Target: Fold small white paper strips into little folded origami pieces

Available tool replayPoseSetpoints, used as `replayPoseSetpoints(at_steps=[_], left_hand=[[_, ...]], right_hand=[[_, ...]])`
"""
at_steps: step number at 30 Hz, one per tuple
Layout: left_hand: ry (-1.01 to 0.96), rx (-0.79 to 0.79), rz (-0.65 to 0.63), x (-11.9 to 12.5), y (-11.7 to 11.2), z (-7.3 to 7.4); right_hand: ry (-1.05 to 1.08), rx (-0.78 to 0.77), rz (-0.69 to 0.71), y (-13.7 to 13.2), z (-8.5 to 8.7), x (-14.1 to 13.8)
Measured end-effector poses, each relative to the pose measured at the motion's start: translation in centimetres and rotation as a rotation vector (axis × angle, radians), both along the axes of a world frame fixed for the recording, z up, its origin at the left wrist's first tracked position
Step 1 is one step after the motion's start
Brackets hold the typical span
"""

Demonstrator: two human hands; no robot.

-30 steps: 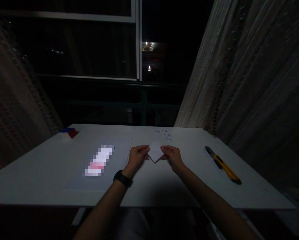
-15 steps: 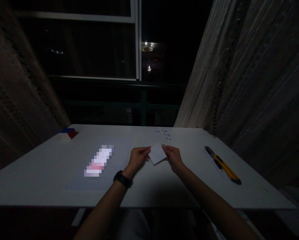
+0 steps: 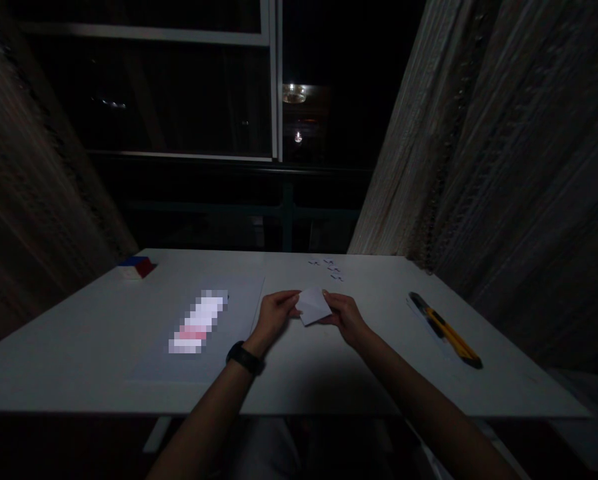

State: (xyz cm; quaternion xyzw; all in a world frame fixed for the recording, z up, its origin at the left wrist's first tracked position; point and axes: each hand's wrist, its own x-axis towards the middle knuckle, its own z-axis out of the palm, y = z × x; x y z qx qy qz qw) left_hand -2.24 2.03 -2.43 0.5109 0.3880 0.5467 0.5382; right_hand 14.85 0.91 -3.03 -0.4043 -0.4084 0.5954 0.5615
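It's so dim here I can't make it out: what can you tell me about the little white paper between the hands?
The paper is small, white and plain, thin-looking, with straight edges and one corner pointing toward the person. The left hand pinches its left side, the right hand its right side, over the white table near its middle. Folds are too dim to tell.

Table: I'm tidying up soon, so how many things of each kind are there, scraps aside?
Paper: 2, a small piece between left hand and right hand, and a large sheet.
Knife: 1.
Block: 1.
Total: 4.
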Motion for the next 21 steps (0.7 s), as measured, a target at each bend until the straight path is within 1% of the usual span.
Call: replayPoseSetpoints(at_steps=[3,6,9,16,19,21], left_hand=[[-0.029,0.026,-0.002,0.0,0.0,0.1],[-0.007,0.061,0.010,0.0,0.0,0.2],[0.005,0.098,0.008,-0.1,0.0,0.3],[0.017,0.107,0.019,-0.2,-0.1,0.4],[0.006,0.103,0.012,-0.2,0.0,0.5],[-0.023,0.070,0.001,-0.1,0.0,0.6]], right_hand=[[-0.024,-0.045,0.080,-0.2,0.1,0.1],[-0.042,-0.071,0.145,-0.4,0.3,0.1],[-0.050,-0.052,0.161,-0.5,0.4,0.0],[-0.175,0.154,0.009,-0.1,-0.3,-0.7],[-0.271,0.234,-0.076,-0.1,-0.2,-0.9],[-0.318,0.269,-0.137,-0.1,0.0,-0.8]])
